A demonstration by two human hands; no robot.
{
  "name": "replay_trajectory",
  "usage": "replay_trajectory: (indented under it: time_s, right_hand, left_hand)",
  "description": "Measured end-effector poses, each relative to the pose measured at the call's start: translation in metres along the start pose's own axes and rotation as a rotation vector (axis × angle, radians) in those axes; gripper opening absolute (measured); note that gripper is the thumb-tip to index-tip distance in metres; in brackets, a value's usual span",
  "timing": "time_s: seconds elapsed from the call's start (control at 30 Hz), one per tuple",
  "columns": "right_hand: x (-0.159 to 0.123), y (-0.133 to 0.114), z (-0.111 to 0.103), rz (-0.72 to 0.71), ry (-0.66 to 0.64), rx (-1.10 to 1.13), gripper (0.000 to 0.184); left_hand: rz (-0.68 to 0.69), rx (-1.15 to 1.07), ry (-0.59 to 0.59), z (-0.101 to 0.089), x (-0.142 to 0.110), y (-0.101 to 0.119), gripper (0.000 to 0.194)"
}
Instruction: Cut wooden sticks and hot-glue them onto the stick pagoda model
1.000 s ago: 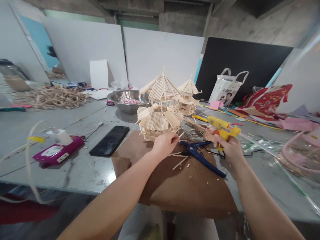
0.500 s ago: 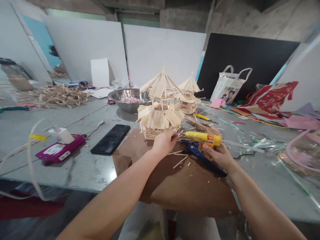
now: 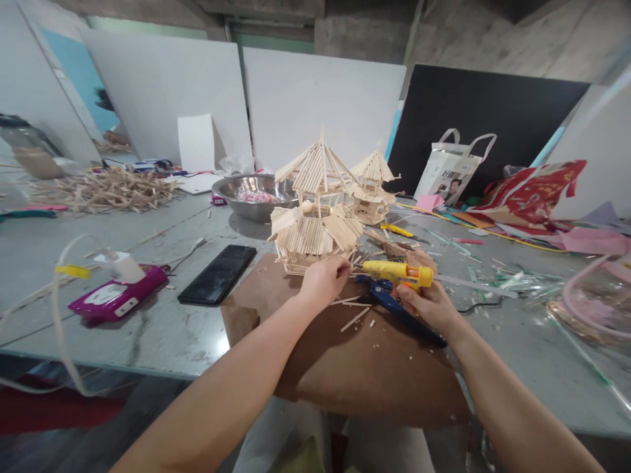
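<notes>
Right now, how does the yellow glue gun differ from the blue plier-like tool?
The glue gun is gripped in your right hand; the plier-like tool lies on the brown sheet. The glue gun is yellow, with a pale stick protruding behind; the plier-like tool is blue, with a long handle slanting toward you. Both are to the right of your left hand.

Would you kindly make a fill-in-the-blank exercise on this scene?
The right hand grips a yellow ____.
The pliers-like tool on the brown sheet has a ____ handle.
The smartphone lies between that sheet and the purple ____.
A metal ____ sits partly behind the nearer stick pavilion.

Missing: hot glue gun; blue; power strip; bowl.
</notes>
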State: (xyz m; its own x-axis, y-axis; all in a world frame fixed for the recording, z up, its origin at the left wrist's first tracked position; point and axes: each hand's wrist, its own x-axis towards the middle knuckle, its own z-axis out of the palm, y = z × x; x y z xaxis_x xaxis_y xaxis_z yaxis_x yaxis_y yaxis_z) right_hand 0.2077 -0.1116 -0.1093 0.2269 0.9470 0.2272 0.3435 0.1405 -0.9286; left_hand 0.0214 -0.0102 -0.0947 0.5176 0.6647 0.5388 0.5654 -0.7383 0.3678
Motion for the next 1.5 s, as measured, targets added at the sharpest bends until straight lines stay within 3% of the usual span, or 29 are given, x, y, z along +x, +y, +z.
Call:
replay_trajectory:
  time_s: [0.6, 0.87, 1.0, 1.23, 1.5]
  right_hand:
    - [0.001, -0.001, 0.000, -0.003, 0.049, 0.037, 0.033]
    - [0.005, -0.004, -0.002, -0.044, 0.109, 0.060, 0.030]
    - [0.007, -0.001, -0.006, -0.056, 0.104, 0.127, 0.031]
    - [0.008, 0.002, -0.007, -0.051, 0.106, 0.204, 0.031]
    - [0.010, 0.011, -0.008, -0.042, 0.077, 0.195, 0.032]
  left_hand:
    - [-0.015, 0.000, -0.013, -0.001, 0.000, 0.000, 0.016]
    - [-0.030, -0.106, -0.001, -0.002, -0.001, 0.001, 0.014]
    - [-0.137, -0.322, 0.076, -0.013, 0.000, 0.007, 0.014]
    - [-0.454, -0.987, 0.229, -0.049, 0.018, 0.014, 0.014]
    - [-0.448, -1.342, 0.265, -0.068, 0.046, 0.003, 0.019]
